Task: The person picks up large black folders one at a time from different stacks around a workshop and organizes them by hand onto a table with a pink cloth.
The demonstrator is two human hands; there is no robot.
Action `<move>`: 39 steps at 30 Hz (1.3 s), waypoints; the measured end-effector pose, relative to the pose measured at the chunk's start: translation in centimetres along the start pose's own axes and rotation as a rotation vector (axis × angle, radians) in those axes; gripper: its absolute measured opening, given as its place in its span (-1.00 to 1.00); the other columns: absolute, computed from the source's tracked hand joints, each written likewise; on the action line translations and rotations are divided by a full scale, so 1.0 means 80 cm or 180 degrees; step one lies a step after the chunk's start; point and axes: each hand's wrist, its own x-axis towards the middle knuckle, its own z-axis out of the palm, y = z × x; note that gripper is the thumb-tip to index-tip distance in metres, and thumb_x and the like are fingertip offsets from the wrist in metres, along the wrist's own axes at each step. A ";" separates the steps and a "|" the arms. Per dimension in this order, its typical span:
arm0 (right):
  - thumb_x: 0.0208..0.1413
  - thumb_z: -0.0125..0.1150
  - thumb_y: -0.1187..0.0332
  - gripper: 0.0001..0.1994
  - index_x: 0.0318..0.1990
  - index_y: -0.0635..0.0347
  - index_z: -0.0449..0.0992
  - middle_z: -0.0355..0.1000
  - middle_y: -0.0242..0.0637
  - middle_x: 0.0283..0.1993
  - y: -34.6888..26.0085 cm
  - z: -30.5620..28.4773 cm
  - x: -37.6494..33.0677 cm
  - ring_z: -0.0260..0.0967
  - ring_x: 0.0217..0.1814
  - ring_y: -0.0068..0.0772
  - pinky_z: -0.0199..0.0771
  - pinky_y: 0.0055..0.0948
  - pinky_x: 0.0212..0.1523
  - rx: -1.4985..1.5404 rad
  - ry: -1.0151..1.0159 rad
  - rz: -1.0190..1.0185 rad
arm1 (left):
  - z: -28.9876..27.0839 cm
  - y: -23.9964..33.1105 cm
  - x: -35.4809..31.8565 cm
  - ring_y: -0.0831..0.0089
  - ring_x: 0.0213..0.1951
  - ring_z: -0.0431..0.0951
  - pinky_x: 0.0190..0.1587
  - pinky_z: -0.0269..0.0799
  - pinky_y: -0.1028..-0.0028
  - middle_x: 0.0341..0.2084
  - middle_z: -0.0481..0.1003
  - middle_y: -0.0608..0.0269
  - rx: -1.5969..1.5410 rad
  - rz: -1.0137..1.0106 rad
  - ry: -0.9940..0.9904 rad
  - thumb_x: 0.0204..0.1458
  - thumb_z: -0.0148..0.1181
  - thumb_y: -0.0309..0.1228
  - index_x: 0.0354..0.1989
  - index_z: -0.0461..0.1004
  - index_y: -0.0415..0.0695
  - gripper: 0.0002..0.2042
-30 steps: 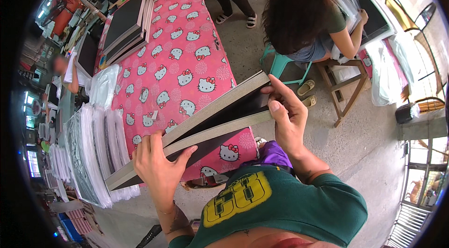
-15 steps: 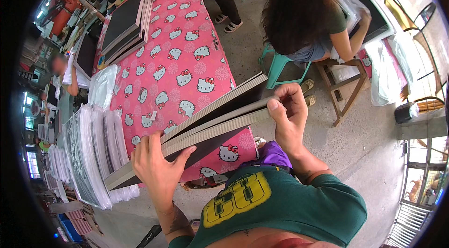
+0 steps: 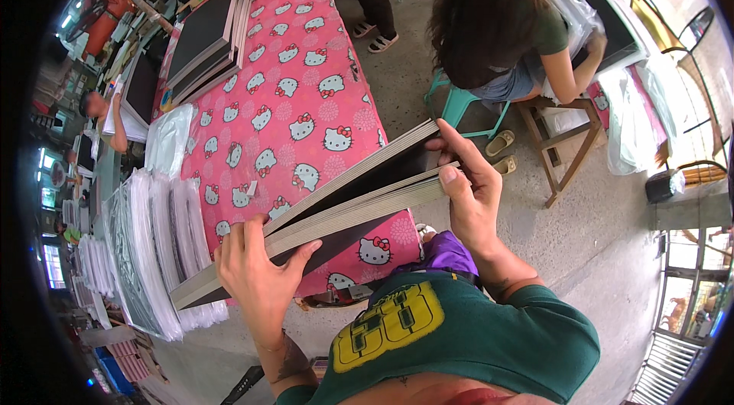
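Over the near end of the table I hold a stack of thin black boards with pale edges [image 3: 359, 214], tilted up to the right. My left hand [image 3: 258, 271] is closed round its left part, thumb on the near side and fingertips over the far side. At the right end, my right hand [image 3: 475, 187] grips the board corners. Its thumb rests on the nearer boards, and its index finger reaches the corner of the farther boards [image 3: 355, 172]. A wedge-shaped gap between the two groups shows a black board face.
A pink patterned cloth [image 3: 306, 127] covers the long table. Black boards [image 3: 202, 34] are piled at its far left. Plastic-wrapped stacks [image 3: 149, 252] stand left of me. A person sits on a green stool [image 3: 459, 111] at right, handling a plastic-covered board; another stands beyond the table.
My right index finger has moved up to the farther boards' corner, and the middle split between boards has closed. The seated person has shifted slightly. My left hand stays put.
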 end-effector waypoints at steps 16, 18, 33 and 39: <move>0.19 0.12 0.36 -0.54 0.21 0.34 0.28 0.40 -0.35 -0.04 0.003 0.003 -0.002 0.13 -0.28 -0.78 0.22 -0.72 -0.25 0.0300 0.0084 0.0070 | -0.001 0.001 0.001 0.07 -0.34 0.46 -0.28 0.32 0.18 -0.44 0.44 0.14 -0.0008 0.0001 -0.0020 -0.39 0.44 0.10 -0.24 0.41 -0.18 -0.34; 0.19 0.13 0.36 -0.54 0.21 0.34 0.28 0.40 -0.35 -0.03 0.003 0.003 -0.002 0.13 -0.28 -0.78 0.22 -0.72 -0.25 0.0304 0.0089 0.0070 | -0.001 0.001 0.001 0.07 -0.34 0.46 -0.27 0.32 0.18 -0.44 0.44 0.14 -0.0008 0.0003 -0.0019 -0.39 0.44 0.10 -0.25 0.41 -0.18 -0.35; -0.03 0.30 -0.14 -0.21 0.16 0.32 0.23 0.21 -0.14 0.17 0.072 0.002 0.014 0.15 0.21 -0.36 0.09 -0.39 0.23 0.0044 -0.0402 -0.0502 | -0.002 -0.014 -0.007 0.00 -0.25 0.47 -0.20 0.33 0.16 -0.33 0.47 0.03 -0.0080 -0.0093 -0.0275 -0.36 0.45 0.09 -0.18 0.42 -0.20 -0.32; 0.01 0.37 0.06 -0.32 0.15 0.35 0.26 0.40 -0.27 -0.01 0.100 -0.023 0.005 0.30 0.05 -0.48 0.27 -0.45 0.10 0.0227 -0.0519 -0.0045 | -0.030 -0.138 -0.079 0.17 0.37 0.00 0.39 -0.17 0.17 0.34 0.04 -0.01 0.0018 -0.0423 0.1453 -0.18 0.36 0.07 0.36 0.05 -0.17 -0.03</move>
